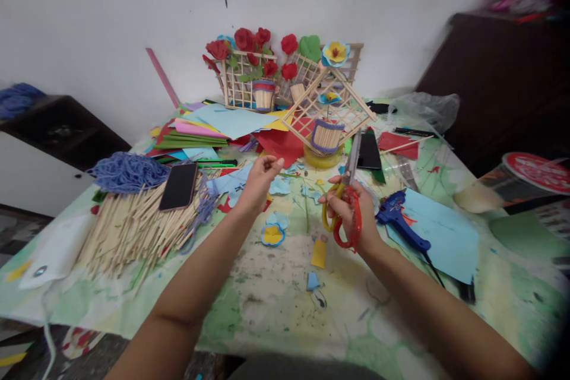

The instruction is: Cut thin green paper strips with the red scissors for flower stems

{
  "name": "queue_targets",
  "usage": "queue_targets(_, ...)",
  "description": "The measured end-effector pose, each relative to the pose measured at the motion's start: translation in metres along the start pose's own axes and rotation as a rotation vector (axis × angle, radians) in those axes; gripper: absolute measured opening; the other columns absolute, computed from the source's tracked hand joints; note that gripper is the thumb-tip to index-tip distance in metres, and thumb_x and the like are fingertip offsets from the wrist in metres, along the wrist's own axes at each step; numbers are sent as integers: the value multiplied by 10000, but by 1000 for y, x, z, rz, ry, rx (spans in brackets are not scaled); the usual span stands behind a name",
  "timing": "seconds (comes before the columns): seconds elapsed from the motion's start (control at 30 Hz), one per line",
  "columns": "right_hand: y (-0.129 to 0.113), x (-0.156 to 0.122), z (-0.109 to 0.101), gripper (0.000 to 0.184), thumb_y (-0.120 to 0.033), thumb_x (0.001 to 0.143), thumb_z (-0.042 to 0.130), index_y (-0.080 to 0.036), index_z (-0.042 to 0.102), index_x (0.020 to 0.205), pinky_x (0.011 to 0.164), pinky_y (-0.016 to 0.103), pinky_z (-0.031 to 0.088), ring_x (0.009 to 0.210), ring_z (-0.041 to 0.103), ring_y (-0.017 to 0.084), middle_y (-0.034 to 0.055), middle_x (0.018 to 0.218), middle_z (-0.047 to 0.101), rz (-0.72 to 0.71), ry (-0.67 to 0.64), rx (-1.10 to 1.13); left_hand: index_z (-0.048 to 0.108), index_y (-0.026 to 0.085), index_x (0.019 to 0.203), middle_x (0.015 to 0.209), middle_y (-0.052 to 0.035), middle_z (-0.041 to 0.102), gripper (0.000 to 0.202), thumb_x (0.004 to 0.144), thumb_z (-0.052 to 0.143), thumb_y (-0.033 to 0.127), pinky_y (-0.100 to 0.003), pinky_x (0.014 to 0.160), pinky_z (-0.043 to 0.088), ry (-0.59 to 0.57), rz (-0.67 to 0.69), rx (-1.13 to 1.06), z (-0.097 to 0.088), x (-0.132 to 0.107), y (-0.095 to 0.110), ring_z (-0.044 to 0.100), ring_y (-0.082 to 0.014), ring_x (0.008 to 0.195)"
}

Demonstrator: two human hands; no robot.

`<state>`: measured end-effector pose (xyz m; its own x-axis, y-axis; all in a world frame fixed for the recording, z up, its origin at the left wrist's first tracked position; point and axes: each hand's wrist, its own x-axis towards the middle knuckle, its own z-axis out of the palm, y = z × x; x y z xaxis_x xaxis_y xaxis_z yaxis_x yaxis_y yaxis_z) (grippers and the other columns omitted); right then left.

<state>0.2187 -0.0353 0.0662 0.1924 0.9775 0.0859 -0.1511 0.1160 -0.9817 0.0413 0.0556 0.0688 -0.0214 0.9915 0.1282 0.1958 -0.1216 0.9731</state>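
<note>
My right hand (363, 211) grasps red-and-yellow-handled metal scissors (351, 161), likely stiff and light, best held by their loops; my left hand (259, 181) has fingers loosely curled, empty.

Looked like home craft corner: scissors (351, 163), glue gun (403, 219), yarn (129, 172), wooden sticks (124, 231) and coloured paper (236, 123) were out, patterned tablecloth (267, 291) lay beneath, plain wall (133, 0) rose behind, dark furniture (483, 71) stood alongside.

Table (267, 309), left: stick pile (120, 237); phone (178, 187) lies on it, yarn (129, 172) at its far end. Centre: paper flower (273, 234). Right: glue gun (403, 222) lies partly on paper sheet (449, 231). Rear: lattice (236, 86), paper stack (231, 122) before it. Scissors (351, 166) in right hand (366, 208).
</note>
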Motion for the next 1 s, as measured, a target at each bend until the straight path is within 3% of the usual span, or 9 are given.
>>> queue_targets(0.13, 3, 8, -6, 324, -261, 692, 609, -217, 479, 985, 413, 200, 403, 493, 555, 115, -50, 605, 585, -25, 134, 68, 573, 188, 996, 1102, -105, 517, 391, 704, 684, 422, -424, 994, 314, 212, 379, 398, 10, -17, 3, 437, -255, 1130)
queue_targets(0.17, 3, 9, -6, 325, -260, 692, 612, -219, 477, 984, 412, 201, 405, 492, 551, 113, -46, 621, 594, -34, 160, 81, 594, 195, 978, 1093, -101, 533, 347, 727, 666, 424, -439, 1013, 288, 200, 430, 441, 11, -22, 7, 441, -258, 1133)
queue_targets(0.23, 1, 9, -6, 326, -251, 687, 619, -222, 472, 977, 419, 204, 413, 494, 545, 108, -38, 649, 607, -53, 186, 93, 645, 205, 892, 1012, -81, 601, 237, 784, 610, 412, -422, 995, 310, 46, 447, 413, 15, -32, 14, 497, -241, 1070)
queue_targets(0.33, 0, 5, -4, 322, -253, 691, 616, -219, 467, 974, 434, 212, 424, 476, 532, 98, -34, 661, 622, -56, 155, 68, 684, 199, 892, 977, -72, 672, 255, 815, 571, 413, -350, 889, 402, -273, 244, 144, 25, -43, 18, 572, -208, 974)
queue_targets(0.43, 2, 0, 0, 334, -266, 687, 618, -210, 468, 980, 442, 219, 431, 456, 525, 92, -31, 666, 633, -30, 84, 22, 696, 180, 911, 964, -71, 691, 297, 785, 604, 433, -307, 800, 429, -365, -31, -127, 34, -46, 13, 595, -186, 900)
queue_targets(0.53, 6, -4, 5, 339, -281, 679, 621, -200, 480, 976, 421, 214, 418, 429, 511, 85, -21, 671, 644, 19, 38, -20, 693, 167, 877, 828, -42, 683, 285, 718, 682, 404, -283, 744, 424, -371, -164, -307, 37, -45, 7, 589, -143, 762)
queue_targets(0.63, 8, -6, 10, 323, -286, 682, 615, -198, 491, 967, 422, 211, 418, 429, 514, 86, -29, 641, 630, 29, -6, -39, 662, 153, 784, 679, 3, 620, 239, 667, 730, 349, -273, 695, 417, -409, -223, -450, 36, -45, 7, 564, -108, 629)
queue_targets(0.73, 8, -7, 12, 335, -307, 685, 623, -204, 491, 975, 447, 224, 436, 461, 533, 100, -35, 630, 614, 10, -52, -52, 626, 142, 724, 656, 18, 580, 215, 659, 732, 317, -241, 652, 403, -416, -259, -495, 33, -44, 10, 541, -81, 596)
queue_targets(1.0, 11, 0, -1, 351, -393, 698, 662, -187, 560, 963, 469, 228, 350, 477, 434, 104, -65, 540, 481, -38, -147, -449, 579, 148, 799, 739, 0, 616, 263, 635, 739, 278, -182, 596, 410, -151, -205, -531, 4, -17, 23, 544, -66, 645)
